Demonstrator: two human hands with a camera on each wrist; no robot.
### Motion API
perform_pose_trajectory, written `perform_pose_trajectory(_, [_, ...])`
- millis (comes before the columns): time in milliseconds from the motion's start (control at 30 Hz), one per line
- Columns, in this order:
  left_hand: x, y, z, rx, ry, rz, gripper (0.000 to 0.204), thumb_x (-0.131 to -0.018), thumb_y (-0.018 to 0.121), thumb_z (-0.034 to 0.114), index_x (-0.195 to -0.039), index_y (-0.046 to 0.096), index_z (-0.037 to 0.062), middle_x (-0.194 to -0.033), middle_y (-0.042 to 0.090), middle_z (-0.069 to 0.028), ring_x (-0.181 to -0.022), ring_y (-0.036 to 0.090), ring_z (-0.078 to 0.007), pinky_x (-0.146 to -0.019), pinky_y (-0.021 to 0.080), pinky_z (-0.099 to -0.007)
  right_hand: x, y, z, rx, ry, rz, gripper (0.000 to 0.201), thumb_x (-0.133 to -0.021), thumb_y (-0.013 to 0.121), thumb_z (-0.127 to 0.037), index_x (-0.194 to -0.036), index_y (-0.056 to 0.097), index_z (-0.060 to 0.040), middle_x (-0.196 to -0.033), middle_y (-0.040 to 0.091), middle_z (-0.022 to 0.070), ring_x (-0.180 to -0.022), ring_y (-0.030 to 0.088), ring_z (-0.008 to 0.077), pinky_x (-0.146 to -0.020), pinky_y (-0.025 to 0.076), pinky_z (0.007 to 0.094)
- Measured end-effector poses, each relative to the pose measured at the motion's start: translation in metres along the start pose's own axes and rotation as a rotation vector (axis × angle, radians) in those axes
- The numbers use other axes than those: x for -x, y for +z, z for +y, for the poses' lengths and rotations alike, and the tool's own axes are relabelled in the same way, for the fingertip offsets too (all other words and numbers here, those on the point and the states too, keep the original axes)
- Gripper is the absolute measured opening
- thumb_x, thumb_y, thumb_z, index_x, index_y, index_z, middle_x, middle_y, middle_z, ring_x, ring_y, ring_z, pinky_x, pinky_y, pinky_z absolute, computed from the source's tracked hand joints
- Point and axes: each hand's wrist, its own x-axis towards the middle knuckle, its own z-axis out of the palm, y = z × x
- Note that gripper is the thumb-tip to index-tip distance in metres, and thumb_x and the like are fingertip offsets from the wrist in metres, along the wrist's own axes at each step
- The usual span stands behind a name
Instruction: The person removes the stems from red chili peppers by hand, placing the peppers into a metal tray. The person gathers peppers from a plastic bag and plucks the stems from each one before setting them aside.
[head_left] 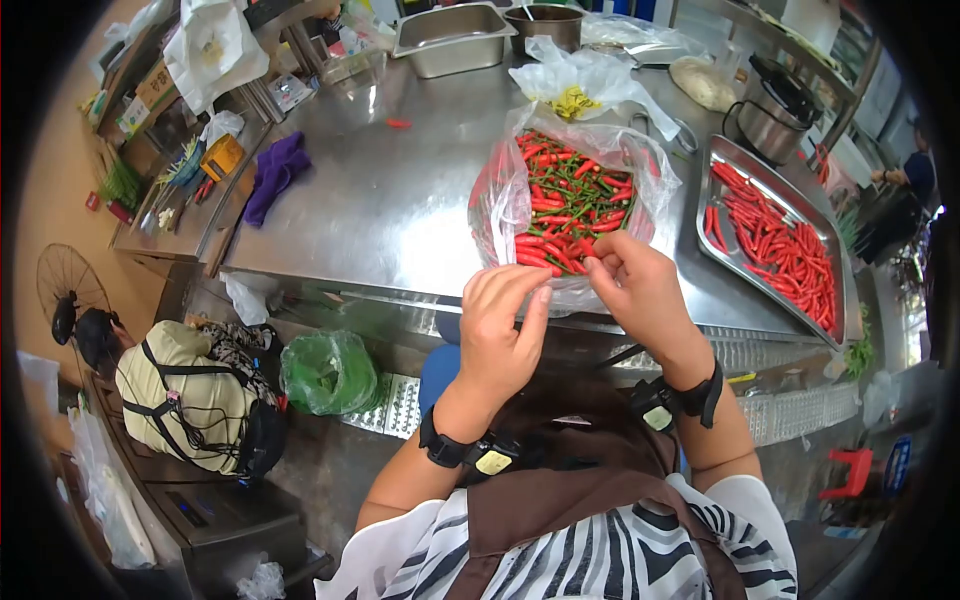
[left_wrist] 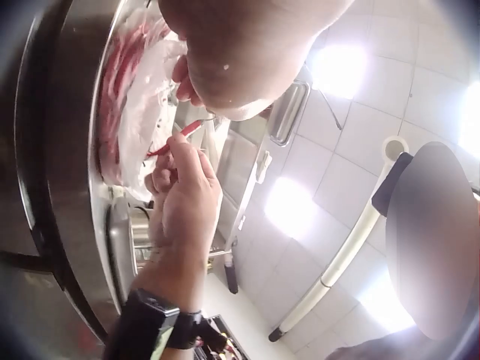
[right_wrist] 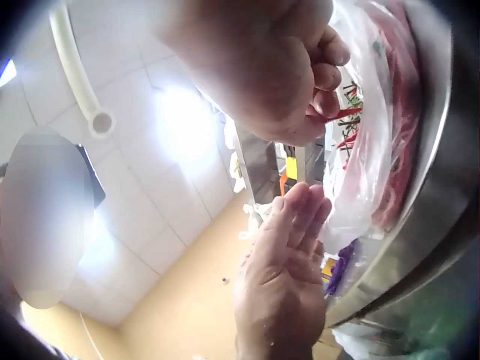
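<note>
A clear plastic bag (head_left: 655, 190) full of red chilies with green stems (head_left: 575, 185) stands unrolled on the steel table, right before me. Over its near edge, my right hand (head_left: 645, 290) pinches one red chili (left_wrist: 191, 128) between thumb and fingers; the left wrist view shows its stem end sticking up. My left hand (head_left: 505, 325) is at the bag's near left edge, fingers stretched out and nothing in them, as the right wrist view also shows. To the right, a steel tray (head_left: 735, 265) holds many red chilies (head_left: 785, 245), mostly without green stems.
A purple cloth (head_left: 275, 175) lies on the steel table (head_left: 350, 200) at left. At the back are a steel pan (head_left: 455, 55), a dark pot and a bag with yellow bits (head_left: 575, 102). Scissors and a cooker (head_left: 770, 120) stand near the tray. Another person (head_left: 190, 390) sits at lower left.
</note>
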Motion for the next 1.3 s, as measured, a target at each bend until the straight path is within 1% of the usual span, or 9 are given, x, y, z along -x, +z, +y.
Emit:
perform_pose_trajectory(67, [-0.011, 0.009, 0.012, 0.148, -0.113, 0.022, 0.022, -0.089, 0.063, 0.011, -0.108, 0.067, 0.0, -0.102, 0.068, -0.0132, -0.101, 0.061, -0.0284, -0.095, 0.043, -0.0367, 0.002, 0.006, -0.002, -0.307, 0.196, 0.019, 0.01, -0.083, 0.067, -0.007, -0.09, 0.062, -0.002, -0.07, 0.063, 0.0126, -0.061, 0.063, 0.0278, -0.053, 0.048, 0.0362])
perform_pose_trajectory(233, [-0.024, 0.025, 0.003, 0.16, -0.076, 0.034, 0.02, -0.09, 0.062, 0.013, -0.105, 0.066, 0.0012, -0.09, 0.069, -0.0133, -0.087, 0.064, -0.0291, -0.097, 0.04, -0.0455, 0.008, 0.014, -0.01, -0.27, -0.053, 0.102, 0.016, -0.085, 0.067, -0.007, -0.097, 0.061, 0.0022, -0.077, 0.066, 0.014, -0.066, 0.066, 0.0239, -0.058, 0.051, 0.0337])
perform_pose_trajectory(400, [-0.029, 0.021, 0.001, -0.005, 0.032, 0.027, 0.01, -0.088, 0.064, 0.011, -0.092, 0.065, 0.002, -0.087, 0.069, -0.0115, -0.081, 0.066, -0.0284, -0.105, 0.035, -0.0508, -0.007, 0.0, 0.0, -0.693, 0.155, -0.026, 0.015, -0.088, 0.067, -0.009, -0.094, 0.062, 0.0026, -0.076, 0.062, 0.0066, -0.068, 0.06, 0.0126, -0.059, 0.047, 0.0272])
perform_pose_trajectory(567, [-0.028, 0.019, 0.0, -0.036, 0.079, 0.019, 0.009, -0.086, 0.065, 0.007, -0.094, 0.066, 0.0031, -0.078, 0.069, -0.0093, -0.072, 0.066, -0.026, -0.108, 0.033, -0.0499, -0.017, 0.008, 0.002, -0.601, -0.021, 0.007, 0.009, -0.085, 0.068, -0.008, -0.085, 0.064, 0.0006, -0.072, 0.057, 0.0062, -0.068, 0.057, 0.0161, -0.06, 0.045, 0.0282])
perform_pose_trajectory(767, [-0.029, 0.012, 0.003, -0.036, -0.044, -0.006, 0.008, -0.088, 0.062, 0.008, -0.089, 0.065, 0.0013, -0.075, 0.069, -0.0103, -0.068, 0.066, -0.0263, -0.107, 0.035, -0.0489, -0.029, 0.013, -0.006, -0.023, -0.448, 0.336, 0.009, -0.077, 0.07, -0.004, -0.076, 0.061, -0.0027, -0.071, 0.054, 0.011, -0.067, 0.055, 0.0312, -0.061, 0.044, 0.0408])
perform_pose_trajectory(1000, [-0.022, 0.004, -0.015, 0.128, -0.303, 0.13, 0.01, -0.092, 0.058, 0.011, -0.095, 0.059, 0.0015, -0.076, 0.067, -0.0108, -0.069, 0.064, -0.0256, -0.085, 0.049, -0.0408, -0.04, 0.009, 0.013, 0.085, -0.306, 0.307, 0.016, -0.072, 0.07, -0.007, -0.088, 0.066, -0.0043, -0.091, 0.062, 0.0082, -0.09, 0.059, 0.0299, -0.077, 0.046, 0.0409])
perform_pose_trajectory(1067, [-0.024, 0.001, -0.009, 0.567, -0.448, 0.192, 0.016, -0.099, 0.051, 0.013, -0.107, 0.048, -0.0006, -0.083, 0.062, -0.0058, -0.076, 0.062, -0.0111, -0.072, 0.047, -0.0237, -0.032, 0.012, 0.01, 0.092, -0.322, 0.208, 0.018, -0.069, 0.073, -0.012, -0.084, 0.066, -0.0056, -0.092, 0.061, 0.0072, -0.093, 0.057, 0.028, -0.079, 0.043, 0.0402])
perform_pose_trajectory(1133, [-0.024, 0.0, -0.009, 0.528, -0.398, 0.166, 0.012, -0.099, 0.048, 0.009, -0.107, 0.044, 0.001, -0.081, 0.055, -0.003, -0.069, 0.055, -0.0089, -0.066, 0.044, -0.0232, -0.025, 0.013, -0.001, 0.306, -0.269, -0.071, 0.017, -0.069, 0.075, -0.017, -0.081, 0.067, -0.0072, -0.087, 0.06, 0.0063, -0.09, 0.055, 0.0259, -0.078, 0.041, 0.0385])
perform_pose_trajectory(1300, [-0.024, -0.002, 0.002, 0.34, -0.428, 0.154, 0.011, -0.094, 0.055, 0.01, -0.101, 0.057, 0.0018, -0.078, 0.057, -0.0072, -0.065, 0.051, -0.0171, -0.071, 0.045, -0.0319, -0.022, 0.024, 0.008, 0.339, -0.208, -0.011, 0.02, -0.069, 0.078, -0.02, -0.078, 0.066, -0.007, -0.081, 0.057, 0.0061, -0.086, 0.054, 0.0266, -0.079, 0.04, 0.0402])
